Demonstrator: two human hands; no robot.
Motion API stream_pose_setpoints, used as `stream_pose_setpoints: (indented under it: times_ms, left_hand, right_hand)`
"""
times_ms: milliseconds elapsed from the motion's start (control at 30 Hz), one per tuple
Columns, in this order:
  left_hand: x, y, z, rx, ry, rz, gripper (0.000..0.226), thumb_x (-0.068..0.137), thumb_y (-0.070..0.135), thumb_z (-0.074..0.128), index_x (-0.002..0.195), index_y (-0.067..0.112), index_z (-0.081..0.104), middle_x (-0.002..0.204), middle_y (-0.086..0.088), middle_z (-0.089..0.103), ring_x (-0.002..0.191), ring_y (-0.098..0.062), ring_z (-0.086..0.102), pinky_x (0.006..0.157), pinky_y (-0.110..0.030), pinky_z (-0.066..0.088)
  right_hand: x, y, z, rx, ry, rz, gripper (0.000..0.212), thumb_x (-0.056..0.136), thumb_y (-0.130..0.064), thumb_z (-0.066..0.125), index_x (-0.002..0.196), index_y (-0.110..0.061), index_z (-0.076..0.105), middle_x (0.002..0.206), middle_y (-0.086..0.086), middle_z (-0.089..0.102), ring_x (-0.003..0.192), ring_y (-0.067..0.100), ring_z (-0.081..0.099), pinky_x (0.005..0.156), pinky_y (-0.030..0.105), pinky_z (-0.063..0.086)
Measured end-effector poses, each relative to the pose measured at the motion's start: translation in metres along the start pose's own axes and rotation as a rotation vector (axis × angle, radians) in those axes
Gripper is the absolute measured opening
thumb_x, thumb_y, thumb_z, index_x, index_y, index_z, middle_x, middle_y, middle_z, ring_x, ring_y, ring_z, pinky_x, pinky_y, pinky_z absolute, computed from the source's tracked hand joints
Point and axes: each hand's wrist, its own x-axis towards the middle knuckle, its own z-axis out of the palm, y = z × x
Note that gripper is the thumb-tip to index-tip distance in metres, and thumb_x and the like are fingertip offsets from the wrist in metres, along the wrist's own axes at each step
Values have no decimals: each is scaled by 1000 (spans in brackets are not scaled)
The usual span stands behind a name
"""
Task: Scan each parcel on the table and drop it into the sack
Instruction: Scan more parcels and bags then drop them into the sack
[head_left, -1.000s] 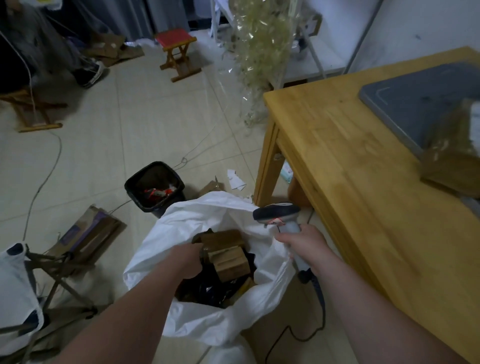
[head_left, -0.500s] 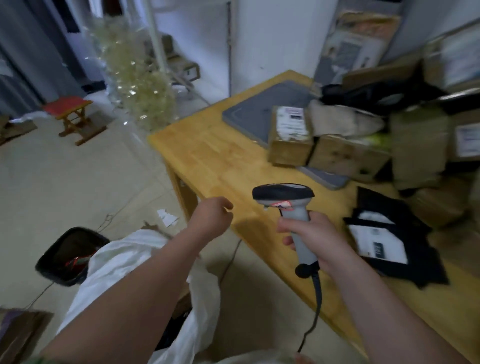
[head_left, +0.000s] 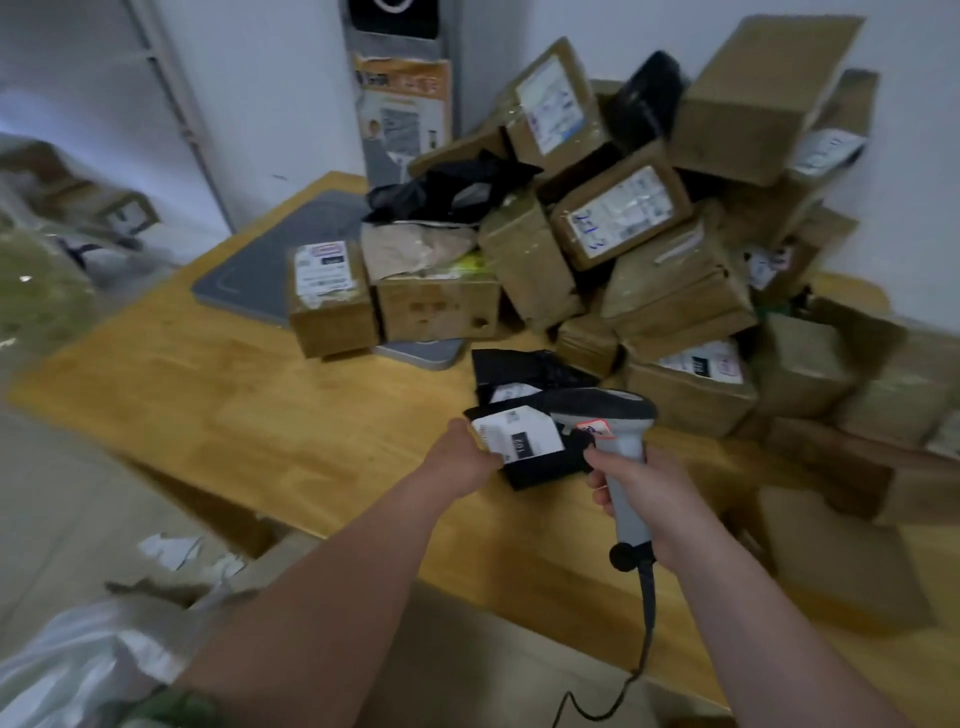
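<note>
A black poly-bag parcel (head_left: 540, 465) with a white label lies near the front of the wooden table (head_left: 260, 415). My left hand (head_left: 460, 457) grips its left edge. My right hand (head_left: 649, 488) holds a grey handheld scanner (head_left: 613, 415) by the handle, its head just above the parcel's right side. A second black bag parcel (head_left: 524, 371) lies right behind it. The white sack (head_left: 88, 660) shows at the lower left, below the table edge.
A tall heap of brown cardboard parcels (head_left: 649, 244) fills the table's back and right. A labelled box (head_left: 330, 299) sits on a grey mat (head_left: 270, 260). The scanner cable (head_left: 641, 649) hangs off the front edge. Paper scraps (head_left: 171, 551) lie on the floor.
The view swung from the sack on the floor up to the table. My left hand left the sack and took hold of the black parcel; the scanner moved over it.
</note>
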Motion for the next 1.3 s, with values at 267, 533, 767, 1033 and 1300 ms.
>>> stream_pose_setpoints:
  times_ms: [267, 533, 767, 1033, 1300]
  left_hand:
    - [11, 13, 55, -744, 71, -339, 33, 88, -3, 64, 119, -5, 54, 90, -10, 53, 82, -22, 53, 65, -29, 51]
    - [-16, 7, 19, -838, 42, -109, 42, 96, -3, 45, 128, 23, 52, 110, -5, 64, 95, -22, 63, 76, -39, 53]
    - [-54, -3, -13, -734, -19, 79, 35, 99, 0, 43, 122, 18, 62, 119, -7, 65, 110, -24, 61, 83, -39, 55]
    - [-72, -5, -16, -422, 87, 356, 37, 93, -3, 54, 90, 29, 73, 117, -6, 60, 107, -18, 60, 78, -22, 52]
    - [-91, 2, -14, -598, -74, 226, 46, 82, 11, 71, 125, 22, 58, 127, 2, 58, 106, -12, 60, 83, -28, 52]
  right_hand:
    - [-5, 19, -38, 82, 63, 15, 14, 88, -16, 69, 100, -9, 65, 75, 6, 63, 65, 17, 56, 60, 27, 46]
    - [-13, 11, -38, 170, 37, -100, 6, 87, -11, 68, 90, -7, 64, 71, 7, 62, 63, 18, 54, 60, 28, 46]
    - [-18, 2, -11, 418, -66, -108, 19, 88, -14, 69, 106, -14, 66, 83, -1, 68, 72, 14, 61, 56, 24, 48]
    - [-22, -7, -1, 503, -245, -101, 16, 86, -12, 67, 101, -15, 68, 81, -2, 70, 73, 15, 64, 58, 25, 48]
    - [-27, 1, -5, 445, -161, -144, 28, 83, -2, 69, 107, -14, 64, 75, -4, 70, 61, 7, 65, 54, 24, 50]
